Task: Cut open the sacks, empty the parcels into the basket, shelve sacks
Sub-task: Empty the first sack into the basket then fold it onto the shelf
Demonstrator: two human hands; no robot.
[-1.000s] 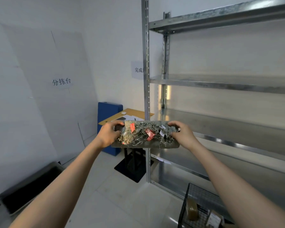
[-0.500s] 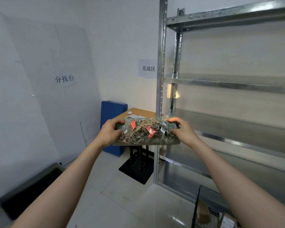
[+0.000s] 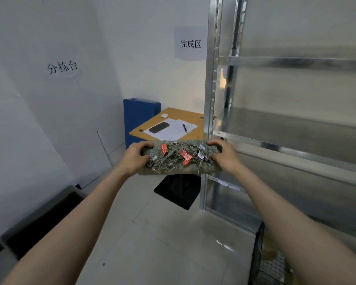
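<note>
A folded grey-green sack (image 3: 179, 159) with frayed threads and small red and white tags is held flat in front of me at chest height. My left hand (image 3: 135, 158) grips its left end and my right hand (image 3: 224, 155) grips its right end, fingers curled over the top edge. The sack hangs just left of the metal shelving unit (image 3: 286, 149), level with a bare shelf. A black wire basket (image 3: 261, 258) shows at the bottom right, mostly cut off, with a brown parcel blurred inside.
A shelf upright (image 3: 211, 99) stands right behind the sack. Beyond it is a small wooden desk (image 3: 193, 117) with papers, a phone and a pen, and a blue box (image 3: 139, 118). A dark bin (image 3: 41, 219) sits on the floor at left. Tiled floor lies below.
The view has swung left and drawn closer, so the shelving has shifted to the right. Both hands still hold the sack, now lower in view and in front of the desk.
</note>
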